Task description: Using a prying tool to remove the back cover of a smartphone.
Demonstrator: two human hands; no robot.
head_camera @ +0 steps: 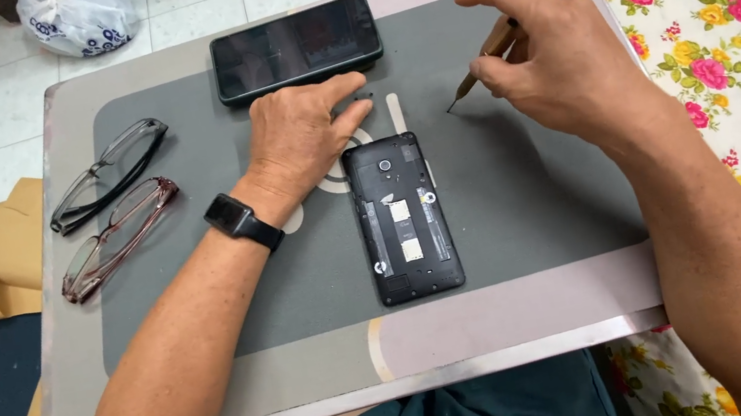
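Resting left hand (305, 133) flat, fingers spread, just above opened phone (404, 217) at frame centre; phone long axis runs top-to-bottom; right hand (557, 53) upper right pinches small screwdriver (481, 72), tip down-left, near phone's top edge, not touching

My right hand (557, 53) pinches a thin wood-handled screwdriver (482, 64) between thumb and fingers, slanted down to the left, its dark tip just above the grey mat (532, 200). My left hand (302, 134) lies flat, palm down, fingertips pressing tiny dark parts I can't make out. Just below those fingers the black phone (403, 217) lies face down and upright on the mat, back cover off, its camera, card slots and white labels exposed in the open battery bay.
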